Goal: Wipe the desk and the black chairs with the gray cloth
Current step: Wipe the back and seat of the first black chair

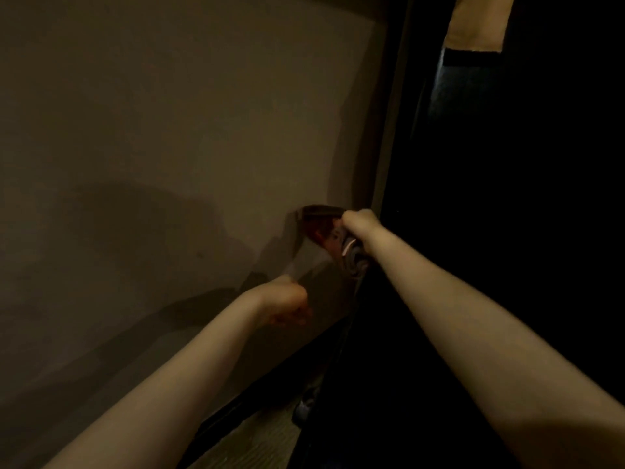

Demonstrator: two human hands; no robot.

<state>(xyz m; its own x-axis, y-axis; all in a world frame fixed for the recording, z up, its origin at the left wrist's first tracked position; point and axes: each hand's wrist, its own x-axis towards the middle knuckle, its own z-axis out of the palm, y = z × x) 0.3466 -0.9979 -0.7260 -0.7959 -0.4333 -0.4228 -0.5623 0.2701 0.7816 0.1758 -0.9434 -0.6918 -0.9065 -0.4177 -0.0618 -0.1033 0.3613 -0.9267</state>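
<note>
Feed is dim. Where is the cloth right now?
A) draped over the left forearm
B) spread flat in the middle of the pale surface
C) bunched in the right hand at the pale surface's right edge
C: the cloth is bunched in the right hand at the right edge of the pale surface, and the left forearm is bare.

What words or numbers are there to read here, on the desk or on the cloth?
None: no words, numbers or signs can be read in this dark picture.
The desk top is plain, with only shadows on it.
The cloth gripped by the right hand has a reddish patch beside it, too blurred and dim to show any print.
</note>
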